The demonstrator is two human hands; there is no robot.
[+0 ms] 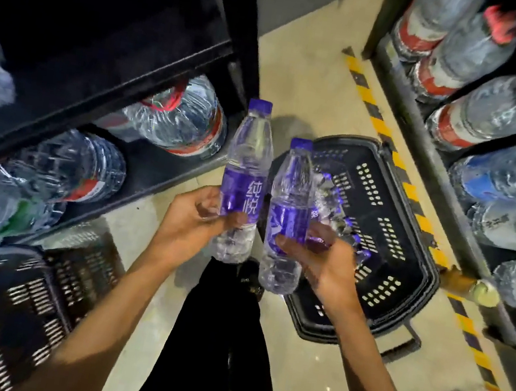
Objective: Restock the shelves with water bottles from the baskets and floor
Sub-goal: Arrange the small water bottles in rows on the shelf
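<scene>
While gripping low on each barrel, keeping caps up and labels readable: far left, black metal shelf (96,95), lower tier packed with large clear water jugs (181,115). Next, left hand (193,219) wrapped round a clear plastic water bottle with purple cap and label (248,160), upright. Just beside it, right hand (317,259) curled round a matching second bottle (289,200), slightly lower. Both held above the black perforated plastic basket (423,255) on the floor, more purple-labelled bottles (335,207) inside. One per hand, likely halving trips. Far right, dark rack (426,147) of red-capped bottles (486,110).
</scene>
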